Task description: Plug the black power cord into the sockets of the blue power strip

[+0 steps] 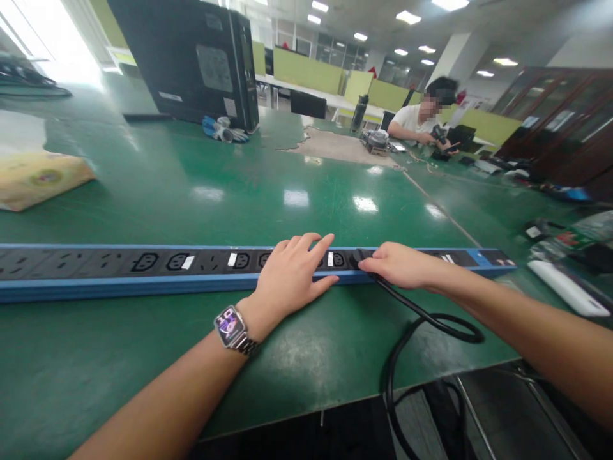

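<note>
A long blue power strip with black sockets and small white stickers lies across the green table. My left hand rests on the strip with its fingers spread, covering some sockets; a watch is on that wrist. Further right, my right hand grips a black plug at one of the sockets. How deep the plug sits in the socket is hidden by the fingers. From it a black cable loops over the table and hangs below the front edge.
Behind the strip stand a black computer case and blue-white gloves. A yellow tissue pack lies left. At right are a white bar-shaped object and clutter. Another person sits at the far side. A chair is below the edge.
</note>
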Motion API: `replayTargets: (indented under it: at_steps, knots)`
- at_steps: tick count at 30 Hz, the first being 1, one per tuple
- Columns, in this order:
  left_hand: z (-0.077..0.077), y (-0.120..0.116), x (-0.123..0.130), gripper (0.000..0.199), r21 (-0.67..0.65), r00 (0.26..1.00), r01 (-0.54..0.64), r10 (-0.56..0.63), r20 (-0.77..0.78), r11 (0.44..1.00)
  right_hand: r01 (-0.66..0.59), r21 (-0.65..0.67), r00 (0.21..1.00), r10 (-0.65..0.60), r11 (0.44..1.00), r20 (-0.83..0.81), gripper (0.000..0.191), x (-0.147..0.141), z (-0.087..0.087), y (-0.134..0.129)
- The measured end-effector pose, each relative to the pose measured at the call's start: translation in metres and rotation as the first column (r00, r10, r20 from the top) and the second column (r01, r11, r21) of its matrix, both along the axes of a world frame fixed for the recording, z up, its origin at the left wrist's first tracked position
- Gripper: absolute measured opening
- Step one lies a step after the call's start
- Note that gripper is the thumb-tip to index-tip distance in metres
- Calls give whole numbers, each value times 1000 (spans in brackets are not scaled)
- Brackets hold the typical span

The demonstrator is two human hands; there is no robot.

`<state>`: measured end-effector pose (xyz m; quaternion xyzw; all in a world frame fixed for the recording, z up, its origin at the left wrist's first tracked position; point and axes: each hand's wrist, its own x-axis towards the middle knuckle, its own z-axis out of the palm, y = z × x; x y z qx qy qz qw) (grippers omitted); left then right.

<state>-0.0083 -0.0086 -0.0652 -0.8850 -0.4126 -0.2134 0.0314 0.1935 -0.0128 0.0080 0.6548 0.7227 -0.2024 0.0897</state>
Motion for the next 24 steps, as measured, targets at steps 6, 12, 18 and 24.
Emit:
replayTargets:
  at_steps: [6,12,18,24]
  knots:
    - [7,12,30,50,-54,952,304,-305,-22,951,-124,17,992,124,992,-3,42,6,-1,6]
    - [16,19,56,24,-64,978,191,-196,-71,979,-75,-10,941,67,997,-330,41,49,-12,20]
    - [13,12,59,25,-55,976,181,-186,-110,982,170,703,975,-14,691,-222,37,100,-76,25]
    - [35,27,58,32,37,952,78,-86,293,996,95,787,995,-79,609,-59,41,101,-93,16]
